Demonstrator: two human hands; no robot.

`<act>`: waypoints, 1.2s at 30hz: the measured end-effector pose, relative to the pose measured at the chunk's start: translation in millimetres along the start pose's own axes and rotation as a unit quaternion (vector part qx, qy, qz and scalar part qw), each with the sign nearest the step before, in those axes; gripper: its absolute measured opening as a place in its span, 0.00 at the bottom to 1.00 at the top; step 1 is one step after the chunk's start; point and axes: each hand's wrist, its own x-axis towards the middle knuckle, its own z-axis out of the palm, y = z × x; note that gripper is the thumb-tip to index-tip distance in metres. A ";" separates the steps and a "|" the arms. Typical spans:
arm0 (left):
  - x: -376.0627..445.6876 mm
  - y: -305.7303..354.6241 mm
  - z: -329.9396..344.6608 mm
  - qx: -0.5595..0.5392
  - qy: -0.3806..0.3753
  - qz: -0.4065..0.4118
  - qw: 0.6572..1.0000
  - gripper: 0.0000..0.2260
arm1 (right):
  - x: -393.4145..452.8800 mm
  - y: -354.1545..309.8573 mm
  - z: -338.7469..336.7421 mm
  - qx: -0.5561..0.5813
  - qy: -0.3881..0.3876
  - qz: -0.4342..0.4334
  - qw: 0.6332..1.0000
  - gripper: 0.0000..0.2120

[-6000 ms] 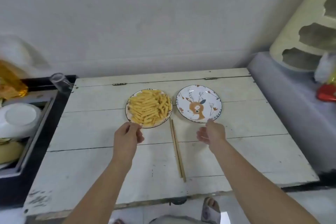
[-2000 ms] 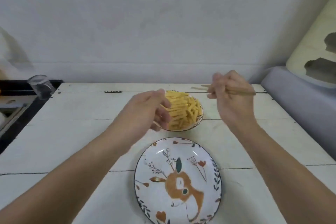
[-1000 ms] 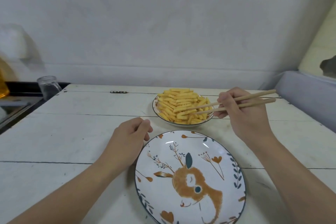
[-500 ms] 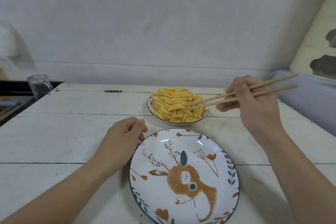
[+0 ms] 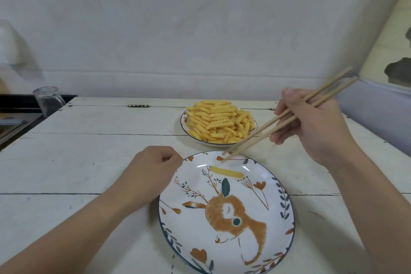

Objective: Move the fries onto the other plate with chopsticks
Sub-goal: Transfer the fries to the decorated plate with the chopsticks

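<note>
One fry (image 5: 226, 171) lay flat on the deer plate (image 5: 275, 249), near that plate's far rim and above the painted antlers, set crosswise to the viewer. The rest of the fries (image 5: 219, 120) sat heaped on the far plate (image 5: 183, 120), which stood just beyond the deer plate on the white plank counter (image 5: 89, 162) — the two rims close together but apart.

The right hand (image 5: 311, 127) held the chopsticks (image 5: 289, 118), its fingers curled round the pair near the middle of their length, the thumb across them. The sticks slanted down to the left, their upper ends high at the right and their tips low over the far rim of the deer plate, just beyond the single fry. The tips were blurred; they lay close together and gripped nothing, and no contact with the fry showed.

The left hand (image 5: 153, 171) rested on the counter at the left edge of the deer plate, its fingers curled loosely inward and holding nothing — the knuckles right at the rim, though whether they touched it I could not tell.

At the far left corner of the counter stood a clear glass (image 5: 47, 101), and a small metal hinge (image 5: 138, 106) sat in the seam of the far plank.
</note>
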 end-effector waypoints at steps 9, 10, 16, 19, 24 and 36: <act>0.1 0.6 1.2 0.051 0.011 0.014 0.999 0.13 | 2.8 27.2 12.1 -0.018 0.059 0.006 0.998 0.19; 0.5 -0.1 1.6 0.048 0.012 0.015 0.999 0.13 | 3.1 29.1 13.1 -0.021 0.053 0.009 0.998 0.19; 4.6 -3.1 1.9 0.057 0.033 0.015 0.998 0.15 | 1.8 30.7 14.2 -0.006 0.051 0.002 0.999 0.20; 7.7 -4.6 -1.8 0.054 0.046 0.009 0.997 0.17 | 2.0 19.8 9.4 0.033 0.063 -0.004 0.997 0.22; 9.6 -6.8 -2.1 0.035 0.045 0.006 0.998 0.16 | -5.4 -0.1 12.3 0.077 -0.004 0.016 0.997 0.25; 10.7 -9.3 -1.7 0.024 0.050 -0.004 0.998 0.13 | -22.8 11.9 41.3 0.002 -0.067 0.030 0.997 0.24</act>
